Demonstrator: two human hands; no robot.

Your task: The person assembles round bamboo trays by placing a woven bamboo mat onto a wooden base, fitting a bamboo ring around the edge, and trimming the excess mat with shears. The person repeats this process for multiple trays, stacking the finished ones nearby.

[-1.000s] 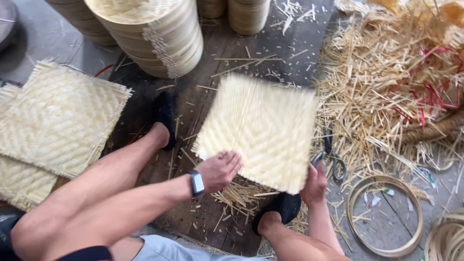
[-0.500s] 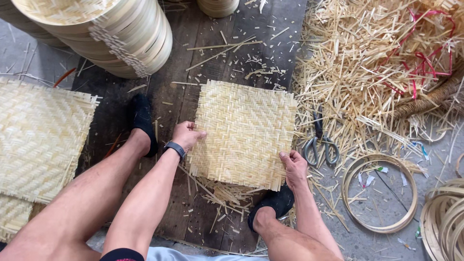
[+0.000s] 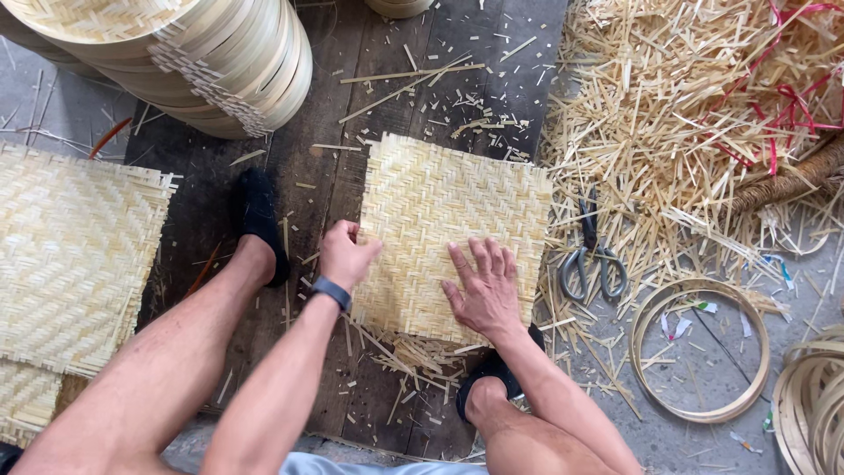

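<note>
While both forearms reach down between the knees, I see the right hand (image 3: 485, 295) spread flat, palm down, on the woven bamboo mat (image 3: 448, 233) lying on the dark wooden boards (image 3: 325, 114). My left hand (image 3: 345, 255) seems to pinch the mat's left edge, fingers curled. Scissors (image 3: 592, 255) lie just right of the mat; stacked round bamboo trays (image 3: 202, 62) stand beyond.

Woven mat (image 3: 453, 233): flat on plank floor (image 3: 325, 105), both hands on its near part. Left of it: stacked mats (image 3: 75, 264). Behind-left: stack of round trays (image 3: 211, 70). Right: scissors (image 3: 593, 255), hoop (image 3: 701, 349) nearer; strip pile (image 3: 694, 105) behind-right. Loose offcuts (image 3: 413, 352) under near edge.
</note>
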